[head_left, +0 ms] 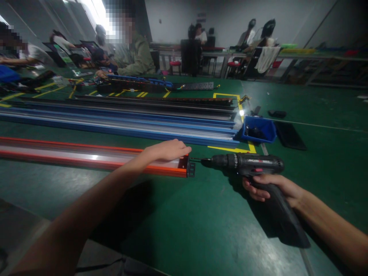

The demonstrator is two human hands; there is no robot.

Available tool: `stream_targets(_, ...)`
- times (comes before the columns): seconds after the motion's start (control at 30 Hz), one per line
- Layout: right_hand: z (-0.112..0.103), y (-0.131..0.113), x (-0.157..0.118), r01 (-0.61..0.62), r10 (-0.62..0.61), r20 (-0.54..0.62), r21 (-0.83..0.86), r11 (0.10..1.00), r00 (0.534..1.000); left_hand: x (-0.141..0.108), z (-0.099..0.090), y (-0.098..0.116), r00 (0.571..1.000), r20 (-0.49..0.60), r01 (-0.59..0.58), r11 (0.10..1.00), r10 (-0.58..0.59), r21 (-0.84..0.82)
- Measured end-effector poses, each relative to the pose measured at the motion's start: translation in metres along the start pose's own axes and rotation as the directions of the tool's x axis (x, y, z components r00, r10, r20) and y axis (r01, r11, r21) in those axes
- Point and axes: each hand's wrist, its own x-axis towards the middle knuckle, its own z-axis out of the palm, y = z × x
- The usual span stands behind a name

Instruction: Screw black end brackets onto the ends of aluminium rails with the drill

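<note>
- My right hand (pixel 274 186) is curled tight around the cordless drill (pixel 260 163), bit (pixel 198 159) at the black end cap (pixel 191 170).
- My left hand (pixel 169 150) lies over the orange profile (pixel 94 157) on the green table (pixel 184 226); gripping or not, I can't tell.
- End cap's on the profile's end; whether it's fastened doesn't show.

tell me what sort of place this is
Probably an assembly workshop: the right hand holds a power drill, long blue rails lie lined up on a green worktop, and several people are further back.
</note>
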Motion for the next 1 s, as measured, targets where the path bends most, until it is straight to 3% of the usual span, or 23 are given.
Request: stream_targets(1.0, 0.0021, -0.0014, 0.0004, 0.012, -0.012, 0.035, -0.005, 1.0, 0.999, -0.0001, 0.0027, -0.0035, 0.999, -0.024, -0.026, 0.999, 0.027, 0.041)
